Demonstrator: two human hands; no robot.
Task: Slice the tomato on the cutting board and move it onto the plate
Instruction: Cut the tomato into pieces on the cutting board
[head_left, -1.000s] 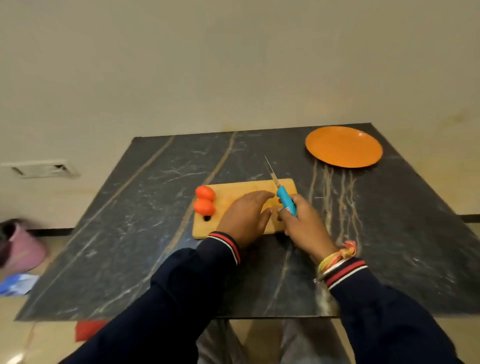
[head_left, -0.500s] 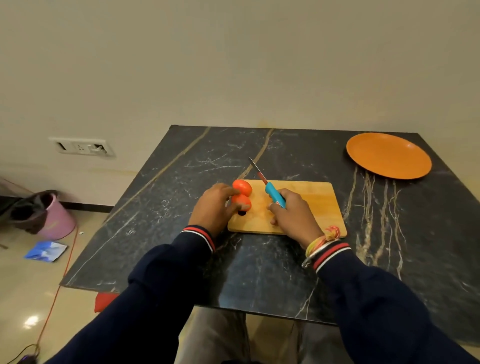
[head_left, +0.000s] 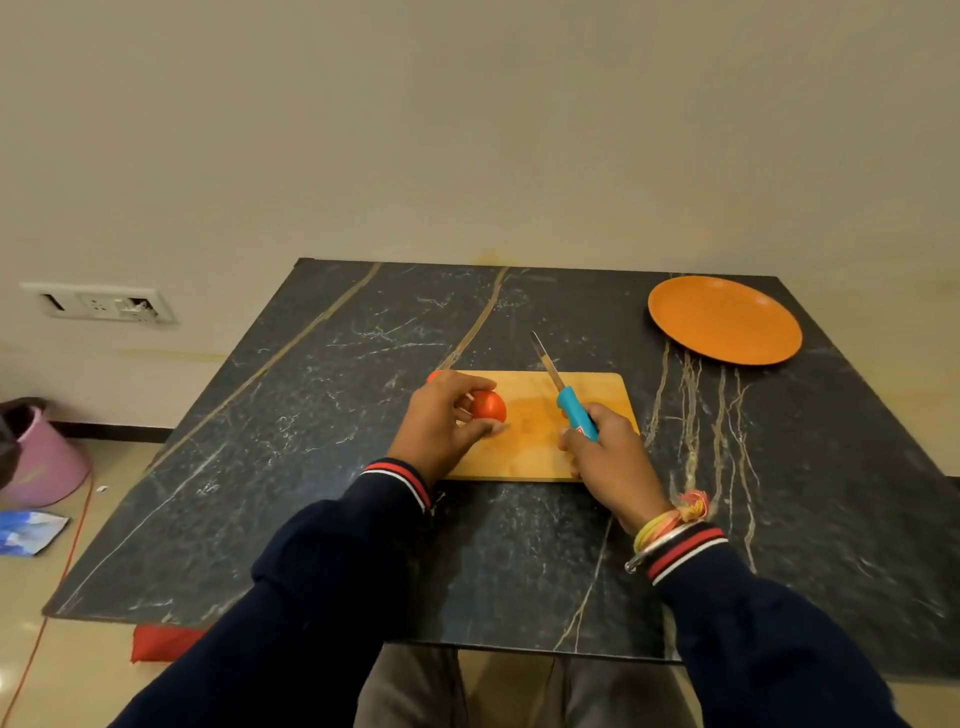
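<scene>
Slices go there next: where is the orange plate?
In the head view, the round orange plate sits at the dark marble table's far right corner, beyond the wooden cutting board's right end.

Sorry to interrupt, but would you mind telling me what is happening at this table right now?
A person is about to start slicing. Their left hand holds a tomato on the wooden cutting board, while the right hand grips a blue-handled knife, its blade right of the tomato and not touching it. The tomato looks whole. A second tomato peeks out behind the left hand. The orange plate sits near the far right corner of the table with no slices on it.
</scene>
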